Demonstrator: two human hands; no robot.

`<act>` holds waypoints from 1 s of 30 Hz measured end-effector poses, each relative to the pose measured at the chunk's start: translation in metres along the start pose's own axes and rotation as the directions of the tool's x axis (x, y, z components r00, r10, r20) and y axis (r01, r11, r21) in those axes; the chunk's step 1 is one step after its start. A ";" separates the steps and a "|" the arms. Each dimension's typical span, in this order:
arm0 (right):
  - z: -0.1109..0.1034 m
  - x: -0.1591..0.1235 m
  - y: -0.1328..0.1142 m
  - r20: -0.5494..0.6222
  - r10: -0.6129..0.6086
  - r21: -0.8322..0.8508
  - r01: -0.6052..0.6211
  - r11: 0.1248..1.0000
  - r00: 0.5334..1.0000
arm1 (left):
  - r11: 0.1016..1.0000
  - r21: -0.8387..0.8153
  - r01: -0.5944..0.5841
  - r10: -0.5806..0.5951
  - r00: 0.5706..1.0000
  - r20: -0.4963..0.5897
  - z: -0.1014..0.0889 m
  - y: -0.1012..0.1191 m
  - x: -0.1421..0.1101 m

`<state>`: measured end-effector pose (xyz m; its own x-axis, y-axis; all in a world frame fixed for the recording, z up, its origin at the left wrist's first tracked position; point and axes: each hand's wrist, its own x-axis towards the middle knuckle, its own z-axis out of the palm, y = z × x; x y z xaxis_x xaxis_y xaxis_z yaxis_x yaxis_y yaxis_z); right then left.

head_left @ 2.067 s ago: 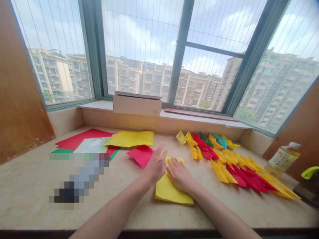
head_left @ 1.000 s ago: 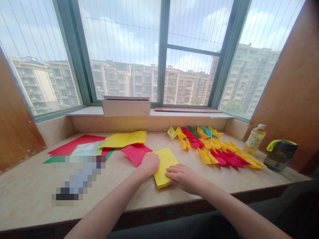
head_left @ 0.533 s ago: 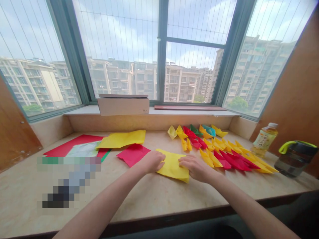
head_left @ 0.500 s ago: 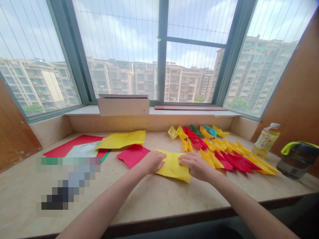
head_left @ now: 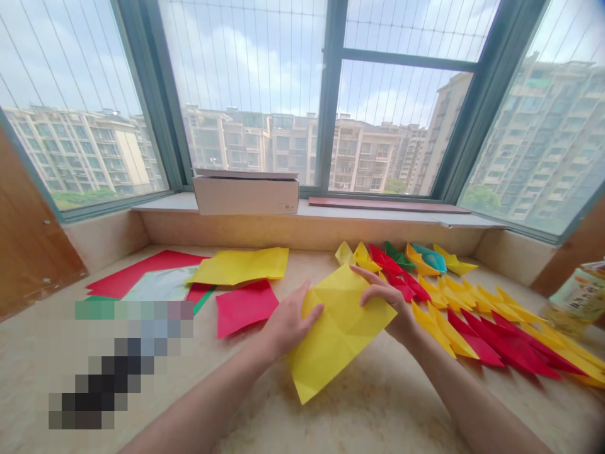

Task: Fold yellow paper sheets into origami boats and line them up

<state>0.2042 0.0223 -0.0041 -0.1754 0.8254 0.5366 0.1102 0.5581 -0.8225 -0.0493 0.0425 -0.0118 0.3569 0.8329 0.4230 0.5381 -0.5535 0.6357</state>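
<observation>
A yellow sheet of paper (head_left: 343, 321) with crossing creases is tilted up off the counter between my hands. My left hand (head_left: 292, 315) grips its left side, thumb on the front face and the other fingers behind. On the right side, my right hand (head_left: 385, 299) holds the upper right edge, its thumb and a finger against the paper. A red square of paper (head_left: 246, 308) lies just left of my left hand. Beyond my right hand sit rows of folded paper boats, among them red ones (head_left: 508, 343) and yellow ones (head_left: 439, 328).
A yellow paper stack (head_left: 241, 266) and red sheets (head_left: 146, 272) lie at the back left of the counter (head_left: 198, 384). A white box (head_left: 246, 194) stands on the window ledge. A drink bottle (head_left: 579, 293) is at the right edge. A blurred patch covers something at left.
The yellow sheet has been lifted off the counter, turned at an angle and shows its full creased face. The view has moved closer, pushing the boats and bottle rightward.
</observation>
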 end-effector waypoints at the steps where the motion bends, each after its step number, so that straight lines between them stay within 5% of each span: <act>1: 0.000 -0.003 -0.001 0.009 0.036 0.071 -0.036 0.997 0.999 | 0.996 -0.066 0.053 -0.051 0.998 0.034 0.001 0.003 -0.001; 5: 0.002 -0.010 -0.002 0.043 0.186 0.271 -0.191 0.944 0.982 | 0.891 -0.323 0.318 -0.241 0.936 0.255 0.008 0.009 -0.005; 8: 0.005 -0.007 0.003 -0.027 0.215 0.250 -0.202 0.947 0.976 | 0.721 -0.557 0.412 -0.328 0.911 0.250 0.012 0.008 -0.006; 12: 0.006 -0.001 0.007 -0.170 0.248 0.252 -0.201 0.947 0.954 | 0.607 -0.730 0.314 -0.386 0.920 0.074 0.013 0.004 -0.002; 16: 0.009 -0.003 0.004 -0.049 0.305 0.324 -0.274 0.906 0.951 | 0.588 -0.782 0.206 -0.405 0.912 -0.063 0.013 0.008 -0.001; 22: 0.020 -0.010 0.005 -0.002 0.358 0.371 -0.332 0.867 0.934 | 0.493 -0.846 0.204 -0.292 0.955 0.061 0.015 0.025 -0.009; 30: 0.023 -0.011 0.006 -0.074 0.386 0.347 -0.339 0.874 0.920 | 0.588 -0.782 0.209 -0.201 0.973 0.109 0.016 0.025 -0.012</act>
<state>0.1841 0.0148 -0.0188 -0.0462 0.9807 0.1901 -0.1838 0.1787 -0.9666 -0.0282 0.0187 -0.0109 0.3226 0.9222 0.2134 -0.2058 -0.1517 0.9668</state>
